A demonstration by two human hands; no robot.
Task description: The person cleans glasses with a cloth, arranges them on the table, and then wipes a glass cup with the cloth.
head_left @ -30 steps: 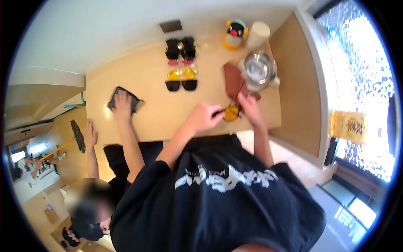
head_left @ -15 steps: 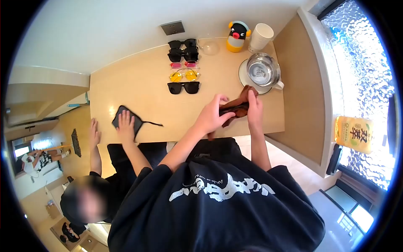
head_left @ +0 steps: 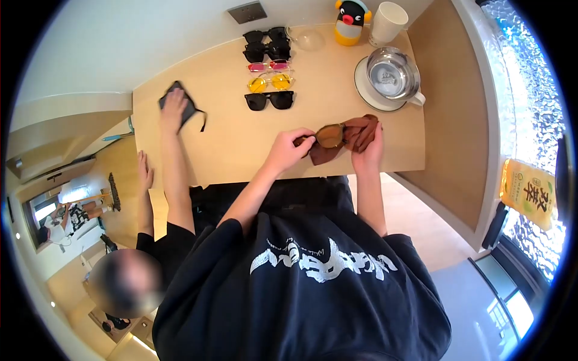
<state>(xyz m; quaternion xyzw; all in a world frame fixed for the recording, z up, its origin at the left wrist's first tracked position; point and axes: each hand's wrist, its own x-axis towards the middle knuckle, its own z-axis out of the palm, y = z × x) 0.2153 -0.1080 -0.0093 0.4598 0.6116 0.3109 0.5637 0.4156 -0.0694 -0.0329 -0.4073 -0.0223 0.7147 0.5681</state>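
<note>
My left hand [head_left: 291,149] pinches one side of a pair of brown-lensed sunglasses [head_left: 330,136] above the front of the table. In my right hand [head_left: 369,155] is a brown cloth [head_left: 362,133], bunched at the other end of the sunglasses, with part of it hanging below the lens. The cloth hides the far side of the frame. Beyond my hands lies a column of several glasses; nearest is a black pair [head_left: 269,101], then a yellow-lensed pair [head_left: 270,82] and a pink-lensed pair [head_left: 269,66], with black ones behind.
A metal bowl [head_left: 392,73] rests on a white plate [head_left: 368,90] at the right. Behind stand a penguin figure [head_left: 350,24] and a white cup [head_left: 388,23]. Clear eyewear [head_left: 308,40] lies near the wall. At left, a co-worker's hand [head_left: 174,103] presses a dark pouch [head_left: 189,111].
My hands have spread the sunglasses and cloth apart, so a brown lens now shows. The co-worker's hand and the dark pouch have moved farther back on the table. The view has shifted slightly.
</note>
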